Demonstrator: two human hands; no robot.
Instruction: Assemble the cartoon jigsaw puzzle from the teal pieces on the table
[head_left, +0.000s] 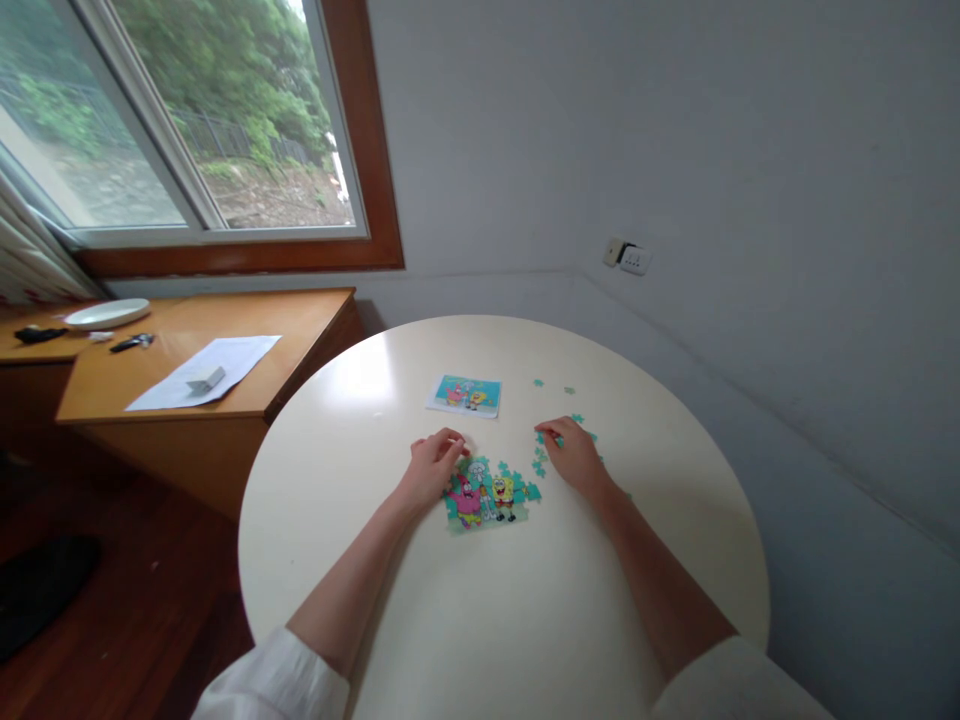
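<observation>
A partly joined jigsaw puzzle [489,503] lies on the round white table [495,610], showing cartoon figures in pink and yellow on teal. My left hand [435,465] is at its upper left edge, fingers curled and pressed together; whatever they hold, if anything, is hidden. To the right, my right hand [574,455] hovers over loose teal puzzle pieces [539,466], thumb and fingertips pinched. A bit of teal shows by those fingertips, but I cannot tell if it is held. Beyond the puzzle sits a reference picture card [466,395] with the same figures.
Stray puzzle pieces [569,390] lie toward the table's far right. At left, a wooden desk [300,340] carries white paper [232,358], a small white box [205,378] and a white plate [109,313]. A wall socket [634,260] is behind, beside a window [225,130].
</observation>
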